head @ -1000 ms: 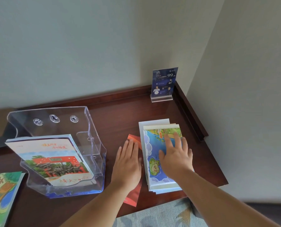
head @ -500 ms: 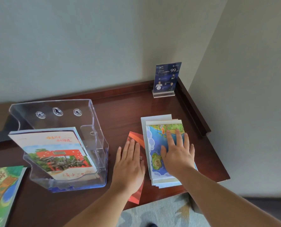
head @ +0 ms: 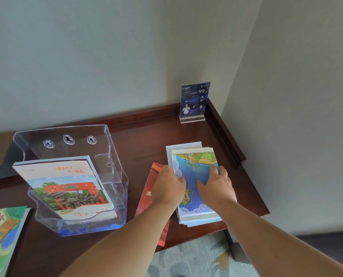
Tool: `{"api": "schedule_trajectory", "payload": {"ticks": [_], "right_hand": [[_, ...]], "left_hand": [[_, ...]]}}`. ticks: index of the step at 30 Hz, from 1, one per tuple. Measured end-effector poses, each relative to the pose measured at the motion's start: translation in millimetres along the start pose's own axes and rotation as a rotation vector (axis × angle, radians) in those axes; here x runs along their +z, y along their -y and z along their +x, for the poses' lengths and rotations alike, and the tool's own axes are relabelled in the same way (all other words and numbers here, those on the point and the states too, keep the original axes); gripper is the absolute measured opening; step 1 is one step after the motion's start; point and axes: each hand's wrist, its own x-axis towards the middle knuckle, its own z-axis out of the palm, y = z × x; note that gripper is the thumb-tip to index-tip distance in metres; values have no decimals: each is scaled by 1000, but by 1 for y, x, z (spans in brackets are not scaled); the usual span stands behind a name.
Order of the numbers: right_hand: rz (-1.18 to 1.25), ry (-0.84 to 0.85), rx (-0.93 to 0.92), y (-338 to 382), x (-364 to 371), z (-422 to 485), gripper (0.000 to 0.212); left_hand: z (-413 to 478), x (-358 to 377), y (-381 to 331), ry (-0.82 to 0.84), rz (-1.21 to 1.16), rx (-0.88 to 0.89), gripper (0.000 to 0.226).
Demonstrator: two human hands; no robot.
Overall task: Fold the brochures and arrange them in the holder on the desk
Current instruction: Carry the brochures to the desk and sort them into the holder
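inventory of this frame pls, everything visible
holder: 1, clear acrylic, desk left
gate brochures: small stack, white and red, in holder
map brochures: stack, blue on top, desk right
red brochure: 1, red, left of the map stack, partly under left arm
green brochure: 1 seen, green, left edge of view
sign: 1, blue, back right corner
desk: 1, dark wood
carpet: pale, patterned, below desk edge
left hand: at map stack's left edge
right hand: resting on map stack
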Motion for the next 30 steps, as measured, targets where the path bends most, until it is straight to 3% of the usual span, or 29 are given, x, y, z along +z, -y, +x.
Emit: {"api": "schedule_trajectory", "payload": {"ticks": [12,18,25,30], "right_hand": [[115,11,65,-6,-17,-6,58],[26,-78,91,0,-26,-10,54],[63,-139,49,12,-37,-15,60],[107,-153,40,19,-46,-29,63]], "left_hand": [[-4,10,4,-18,-90,-49,13],[-8,7,-2,43,-208,-157,13],[-18,-16,-14,11,-171,-87,23],[-31,-31,-27,-21,-309,-66,18]]}}
